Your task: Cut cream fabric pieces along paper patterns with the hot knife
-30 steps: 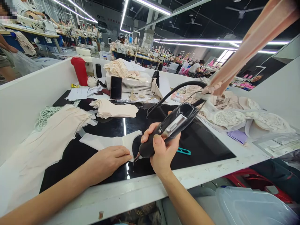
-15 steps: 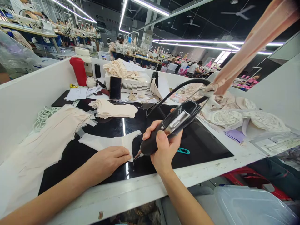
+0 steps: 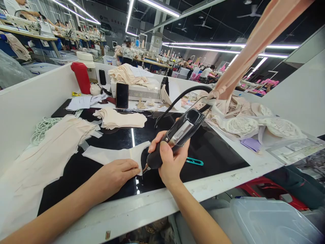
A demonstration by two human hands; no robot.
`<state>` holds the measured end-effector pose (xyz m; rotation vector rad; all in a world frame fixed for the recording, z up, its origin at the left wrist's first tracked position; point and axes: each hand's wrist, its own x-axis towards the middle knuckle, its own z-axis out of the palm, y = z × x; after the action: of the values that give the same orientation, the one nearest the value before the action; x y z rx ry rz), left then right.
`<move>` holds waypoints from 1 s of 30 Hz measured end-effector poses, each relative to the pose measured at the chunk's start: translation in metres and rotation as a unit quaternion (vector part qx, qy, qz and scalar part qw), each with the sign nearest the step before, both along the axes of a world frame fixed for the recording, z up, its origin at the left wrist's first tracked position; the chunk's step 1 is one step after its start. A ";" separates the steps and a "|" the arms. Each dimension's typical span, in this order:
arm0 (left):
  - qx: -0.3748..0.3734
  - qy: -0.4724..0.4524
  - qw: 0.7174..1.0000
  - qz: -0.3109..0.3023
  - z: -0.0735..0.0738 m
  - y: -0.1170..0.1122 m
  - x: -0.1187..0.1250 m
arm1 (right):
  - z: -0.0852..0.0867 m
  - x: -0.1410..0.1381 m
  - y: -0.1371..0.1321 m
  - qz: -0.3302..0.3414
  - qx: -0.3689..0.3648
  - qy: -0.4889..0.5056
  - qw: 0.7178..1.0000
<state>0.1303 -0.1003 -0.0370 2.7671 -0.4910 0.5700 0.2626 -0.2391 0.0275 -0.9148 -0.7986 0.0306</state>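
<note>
My right hand (image 3: 172,161) is wrapped round a black corded handheld cutting tool (image 3: 175,135) with a thin, pointed metal tip. The tip is aimed down and left, at the near right corner of a pale fabric piece (image 3: 111,152); whether it touches the cloth I cannot tell. My left hand (image 3: 122,173) holds that corner down on the black board (image 3: 213,152), fingers together on the edge. From above, a pink cloth strap (image 3: 243,57) is tied to the tool's back end, where its black cable (image 3: 182,95) also leaves. Teal thread snips (image 3: 195,161) lie right of my right hand.
A stack of cream fabric pieces (image 3: 124,119) lies behind, and a larger pile (image 3: 56,145) at left. A phone (image 3: 122,96) leans against a white box (image 3: 144,93). Lace bras (image 3: 241,125) cover the right side. A red bottle (image 3: 82,78) stands back left.
The view has shifted slightly to the right. The tool's back end has swung left with my right hand, while its tip stays by the fabric corner. My left hand keeps its place on the fabric.
</note>
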 end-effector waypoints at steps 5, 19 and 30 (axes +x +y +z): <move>0.000 -0.003 1.000 0.000 -0.001 0.000 0.001 | 0.001 0.000 0.001 0.000 0.006 -0.005 1.000; -0.001 -0.029 1.000 0.002 0.001 0.000 0.002 | 0.000 -0.003 0.004 -0.006 0.004 -0.024 1.000; -0.026 -0.006 1.000 -0.007 0.007 0.003 0.000 | 0.001 -0.008 -0.007 0.026 -0.003 0.000 1.000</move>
<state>0.1304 -0.0973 -0.0299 2.7095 -0.4914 0.5876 0.2546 -0.2463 0.0286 -0.9000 -0.8217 0.0790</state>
